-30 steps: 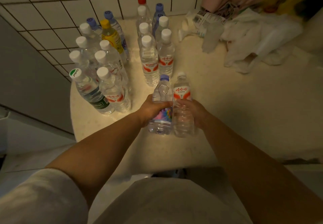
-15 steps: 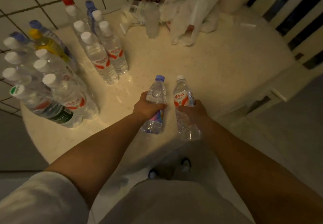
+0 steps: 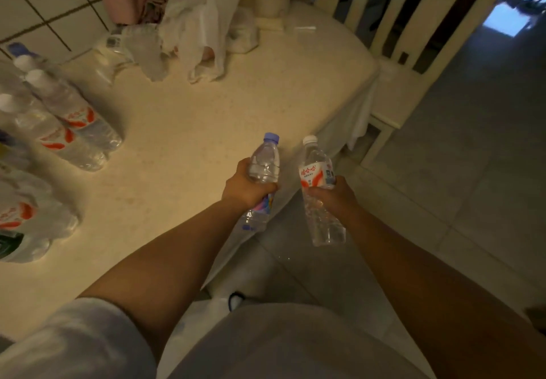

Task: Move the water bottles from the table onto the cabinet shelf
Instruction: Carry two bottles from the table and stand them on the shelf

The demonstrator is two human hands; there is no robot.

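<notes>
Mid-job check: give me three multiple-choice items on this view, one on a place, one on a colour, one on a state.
1. Where is the white plastic bag?
A. on the floor
B. at the far end of the table
C. in the right hand

2. What colour is the cap of the bottle in the left hand?
A. red
B. green
C. purple-blue

3. What state is the red-labelled bottle?
A. standing on the table
B. held off the table by the right hand
C. lying on the floor

Key: 1 B, it lies crumpled near the tiled wall. 2 C, the purple-capped bottle shows it. 3 B, fingers wrap it over the floor.
</notes>
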